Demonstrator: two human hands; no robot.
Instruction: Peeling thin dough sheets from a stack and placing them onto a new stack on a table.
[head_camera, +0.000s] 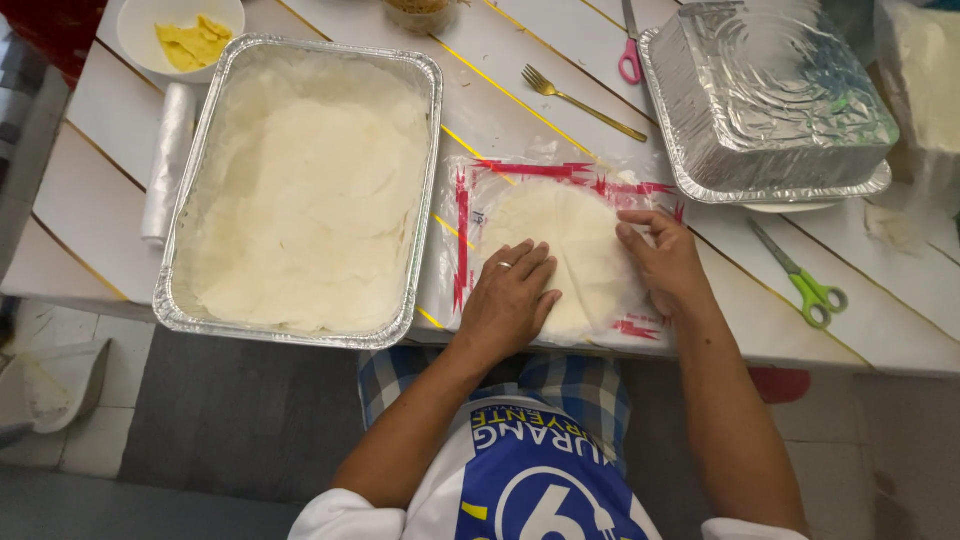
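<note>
A clear plastic bag with red print (560, 175) lies on the white table, holding a stack of round pale flatbreads (575, 235). My left hand (510, 300), a ring on one finger, rests flat on the near left part of the stack. My right hand (665, 262) lies on the stack's right edge, fingers spread and pointing left. To the left sits a large foil tray (425, 200) lined with pale flatbread sheets (310, 200).
An upturned foil tray (765, 95) sits at the back right. Green-handled scissors (805, 285) lie right of my hand; pink-handled scissors (630, 50) and a gold fork (580, 100) lie farther back. A white bowl of yellow pieces (190, 35) and a plastic roll (168, 160) sit left.
</note>
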